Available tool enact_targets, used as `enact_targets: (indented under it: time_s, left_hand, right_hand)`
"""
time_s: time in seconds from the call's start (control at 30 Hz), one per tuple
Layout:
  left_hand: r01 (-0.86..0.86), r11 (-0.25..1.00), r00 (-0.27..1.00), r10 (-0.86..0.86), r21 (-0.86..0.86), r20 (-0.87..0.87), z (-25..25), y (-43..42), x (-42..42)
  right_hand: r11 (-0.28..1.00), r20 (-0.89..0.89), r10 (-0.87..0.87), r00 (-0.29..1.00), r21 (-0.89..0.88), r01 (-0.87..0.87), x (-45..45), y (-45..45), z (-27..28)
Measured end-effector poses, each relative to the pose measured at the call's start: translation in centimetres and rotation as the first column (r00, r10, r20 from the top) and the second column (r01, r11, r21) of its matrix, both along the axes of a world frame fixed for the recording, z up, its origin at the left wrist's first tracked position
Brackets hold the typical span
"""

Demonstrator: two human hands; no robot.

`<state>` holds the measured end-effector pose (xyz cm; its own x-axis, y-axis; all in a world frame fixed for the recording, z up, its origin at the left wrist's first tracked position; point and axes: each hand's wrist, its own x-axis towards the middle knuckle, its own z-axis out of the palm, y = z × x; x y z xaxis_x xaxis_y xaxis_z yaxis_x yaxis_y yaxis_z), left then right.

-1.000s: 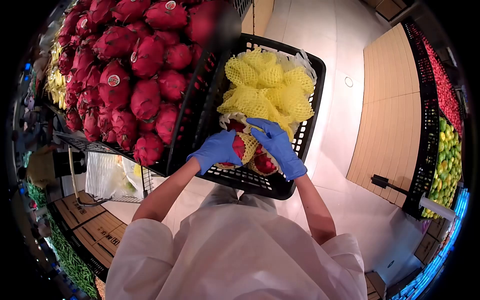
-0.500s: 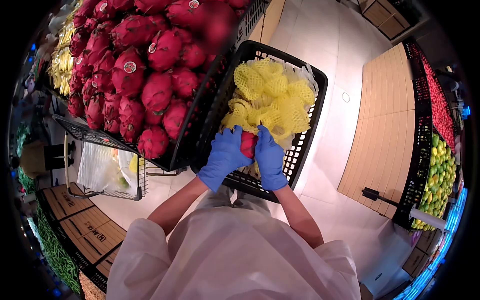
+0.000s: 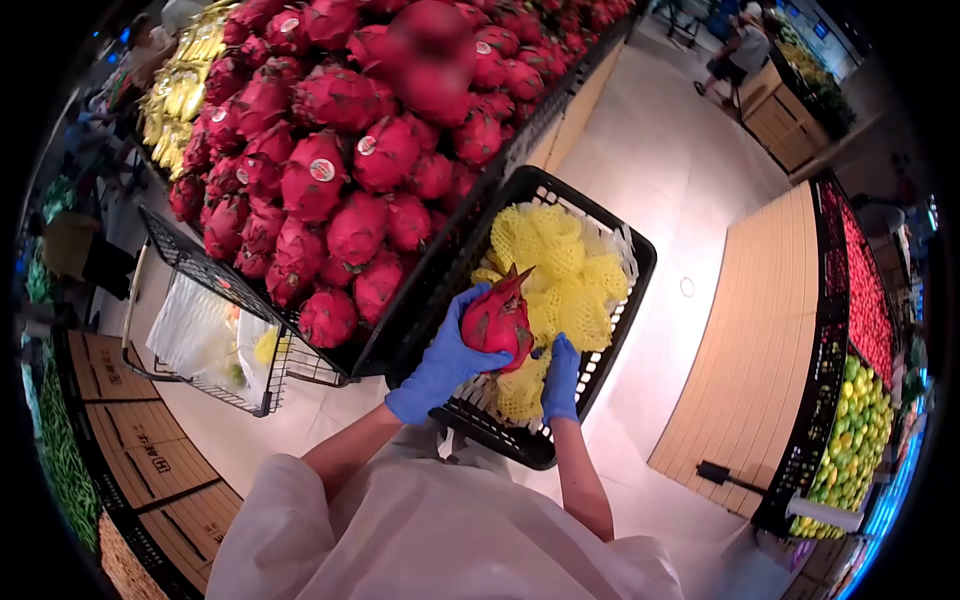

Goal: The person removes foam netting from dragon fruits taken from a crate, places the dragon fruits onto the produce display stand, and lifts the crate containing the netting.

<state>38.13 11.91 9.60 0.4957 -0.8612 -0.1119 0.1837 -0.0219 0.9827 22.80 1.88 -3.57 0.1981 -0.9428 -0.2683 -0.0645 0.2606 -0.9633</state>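
A red dragon fruit point(image 3: 497, 325) with a pointed leafy tip is gripped by my blue-gloved left hand point(image 3: 447, 362), above a black plastic crate point(image 3: 645, 265). Its skin is bare, with no foam net around it. My right hand point(image 3: 562, 382), also gloved in blue, is over the crate's right part, thumb apart from the fingers, beside the yellow foam nets point(image 3: 580, 315). Nothing shows clearly in its fingers. One foam net point(image 3: 521, 392) lies between the two hands, below the fruit.
To the left, a large display of dragon fruit point(image 3: 357, 227) borders the crate. A wire shopping cart point(image 3: 265, 400) with plastic bags stands at lower left. Across the light floor point(image 3: 640, 200) is a wood-panelled stand point(image 3: 750, 330) with green-yellow fruit point(image 3: 850, 420). A person point(image 3: 742, 55) is far off at upper right.
The dragon fruit has risen from among the nets, now wholly visible in my left hand. My right hand has come away from it to the right. The view has shifted, showing more of the display.
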Motion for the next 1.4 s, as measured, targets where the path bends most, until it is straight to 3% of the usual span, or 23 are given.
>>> enact_targets:
  time_s: [0.03, 0.1, 0.17, 0.23, 0.3, 0.37, 0.4, 0.43, 0.5, 0.57, 0.63, 0.7, 0.77, 0.93, 0.97, 1.03, 1.1, 1.13, 1.23, 1.27, 1.3, 1.37, 1.4]
  left_hand:
    - [-0.046, 0.997, 0.999, 0.048, -0.066, 0.024, 0.6, 0.2, 0.2]
    - [-0.145, 0.97, 0.98, 0.168, -0.194, 0.109, 1.8, -0.3, 0.5]
    - [-0.197, 0.964, 0.962, 0.225, -0.177, 0.157, 4.9, -0.8, 1.3]
    - [-0.184, 0.962, 0.982, 0.191, -0.201, 0.013, 7.8, -0.9, 2.3]
    - [-0.123, 0.956, 0.987, 0.146, -0.268, 0.068, 10.1, -0.1, 3.8]
    - [-0.128, 0.954, 0.985, 0.153, -0.272, 0.074, 12.9, 1.8, 5.4]
    - [-0.106, 0.96, 0.989, 0.128, -0.258, 0.073, 14.1, 2.9, 6.5]
    - [-0.112, 0.944, 0.988, 0.138, -0.311, 0.063, 14.9, 3.7, 7.8]
    - [-0.125, 0.912, 0.974, 0.188, -0.392, 0.126, 16.6, 5.8, 11.4]
    - [-0.166, 0.915, 0.971, 0.217, -0.369, 0.1, 18.3, 8.4, 15.7]
    - [-0.244, 0.872, 0.946, 0.31, -0.424, 0.093, 18.1, 10.6, 20.8]
    - [-0.366, 0.849, 0.92, 0.391, -0.381, -0.013, 18.1, 13.1, 26.1]
    - [-0.505, 0.788, 0.86, 0.491, -0.352, -0.136, 17.2, 16.2, 34.4]
    - [-0.704, 0.647, 0.693, 0.715, -0.292, -0.086, 17.4, 19.6, 44.1]
    - [-0.712, 0.595, 0.664, 0.743, -0.373, -0.085, 16.3, 19.9, 45.8]
    - [-0.69, 0.63, 0.675, 0.738, -0.357, -0.001, 14.7, 20.4, 47.2]
    - [-0.668, 0.694, 0.613, 0.718, -0.27, 0.329, 12.8, 19.6, 47.9]
    - [-0.688, 0.675, 0.52, 0.715, -0.266, 0.467, 11.6, 18.5, 48.3]
    - [-0.654, 0.756, 0.435, 0.416, -0.037, 0.798, 9.0, 16.8, 49.7]
    - [-0.674, 0.739, 0.334, 0.329, -0.021, 0.883, 8.2, 16.3, 49.5]
    - [-0.671, 0.741, 0.341, 0.33, -0.017, 0.88, 8.0, 16.0, 49.2]
    - [-0.713, 0.621, 0.054, 0.51, -0.324, 0.859, 7.5, 15.7, 48.8]
    - [-0.623, 0.671, 0.019, 0.527, -0.402, 0.85, 7.0, 15.9, 48.6]
  right_hand:
    - [0.991, -0.068, -0.021, 0.997, -0.131, 0.012, 0.7, 0.5, 1.3]
    - [0.969, -0.244, 0.077, 0.967, -0.21, -0.13, 1.5, 1.4, 5.5]
    - [0.913, -0.256, 0.121, 0.959, -0.35, -0.208, 1.8, 2.3, 6.1]
    - [0.93, -0.147, 0.101, 0.984, -0.339, -0.146, 2.6, 1.8, 7.2]
    - [0.914, -0.019, -0.054, 0.998, -0.404, 0.042, 3.6, 0.4, 8.5]
    - [0.836, -0.071, -0.115, 0.991, -0.545, 0.058, 4.8, -0.2, 11.2]
    - [0.891, 0.157, -0.034, 0.987, -0.443, 0.101, 5.2, -1.2, 9.8]
    - [0.852, -0.238, -0.096, 0.967, -0.522, -0.044, 5.3, -1.5, 10.6]
    - [0.878, -0.339, -0.123, 0.933, -0.475, -0.057, 6.6, -1.3, 11.5]
    - [0.824, -0.484, -0.178, 0.857, -0.549, -0.139, 6.6, -2.0, 9.8]
    - [0.758, -0.459, -0.203, 0.865, -0.633, -0.158, 7.1, -1.5, 8.8]
    - [0.8, -0.489, -0.221, 0.844, -0.585, -0.129, 6.5, -1.9, 6.9]
    - [0.9, -0.506, -0.218, 0.834, -0.435, -0.029, 8.0, -0.3, 9.3]
    - [0.868, -0.524, -0.334, 0.783, -0.494, 0.039, 10.9, 1.3, 12.8]
    - [0.868, -0.53, -0.336, 0.778, -0.495, 0.038, 11.0, 1.0, 12.7]
    - [0.883, -0.576, -0.329, 0.748, -0.469, 0.027, 11.2, 0.6, 12.4]
    - [0.885, -0.558, -0.315, 0.768, -0.465, 0.025, 11.5, 0.1, 11.7]
    - [0.886, -0.532, -0.299, 0.792, -0.464, 0.024, 11.9, 0.1, 11.8]
    - [0.917, -0.545, -0.275, 0.792, -0.396, 0.046, 13.7, 0.2, 12.9]
    - [0.916, -0.549, -0.278, 0.788, -0.4, 0.045, 14.3, 0.4, 13.4]
    - [0.919, -0.549, -0.267, 0.792, -0.393, 0.038, 14.9, 0.6, 13.8]
    - [0.925, -0.558, -0.259, 0.789, -0.378, 0.036, 15.4, 0.9, 14.0]
    - [0.916, -0.553, -0.258, 0.792, -0.4, 0.019, 15.3, 0.9, 13.8]
